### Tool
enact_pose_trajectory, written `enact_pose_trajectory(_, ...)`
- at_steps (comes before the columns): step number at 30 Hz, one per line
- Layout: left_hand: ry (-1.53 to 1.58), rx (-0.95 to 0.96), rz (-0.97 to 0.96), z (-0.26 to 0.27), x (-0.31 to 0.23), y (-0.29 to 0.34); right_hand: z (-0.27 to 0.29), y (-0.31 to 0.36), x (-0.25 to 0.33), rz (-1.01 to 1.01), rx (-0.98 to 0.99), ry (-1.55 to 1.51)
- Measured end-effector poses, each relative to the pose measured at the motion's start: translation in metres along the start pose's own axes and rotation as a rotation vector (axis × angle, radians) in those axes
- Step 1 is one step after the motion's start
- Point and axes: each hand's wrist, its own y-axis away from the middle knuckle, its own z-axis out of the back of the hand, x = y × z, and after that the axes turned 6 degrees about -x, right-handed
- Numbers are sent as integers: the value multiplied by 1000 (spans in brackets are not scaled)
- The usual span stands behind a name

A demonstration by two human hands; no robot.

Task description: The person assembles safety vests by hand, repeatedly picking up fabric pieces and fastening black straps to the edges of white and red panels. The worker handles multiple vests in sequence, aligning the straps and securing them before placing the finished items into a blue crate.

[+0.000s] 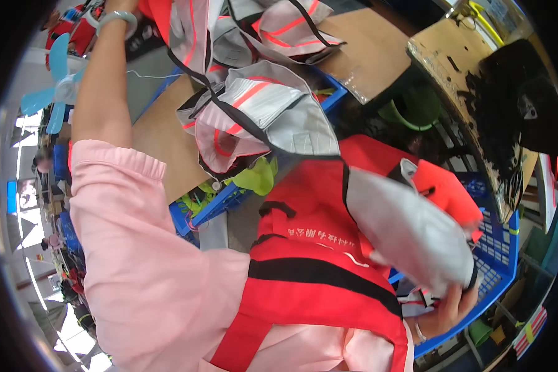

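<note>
My left arm reaches up to the top left, a pale bracelet on its wrist. My left hand [123, 5] is beside red fabric [155, 18], its fingers cut off by the upper edge. From there hangs a bunch of grey sewn fabric pieces [304, 124] with black edging and orange-red trim. A grey fabric piece [409, 229], smeared by motion, slants down across my red apron [316, 251] to the lower right. My right hand [449, 310] has its fingers curled round the lower end of this piece, above a blue basket [505, 248]; part of the hand is blurred.
Brown boards [161, 139] lie under and behind the fabric. A second blue crate [214, 208] holds yellow-green scraps. At right stand a worn wooden table [443, 56] and a green bucket [415, 115]. A light-blue fan [62, 80] is at far left.
</note>
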Motion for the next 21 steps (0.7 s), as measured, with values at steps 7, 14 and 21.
enact_pose_trajectory(7,502,684,-506,17,-127,37,-89,-35,-3,-287,331,-140)
enact_pose_trajectory(14,1698,510,-580,230,-380,57,-103,-34,11,-343,458,-240)
enact_pose_trajectory(21,1917,297,-290,272,-468,109,-91,-47,7,-440,583,-465)
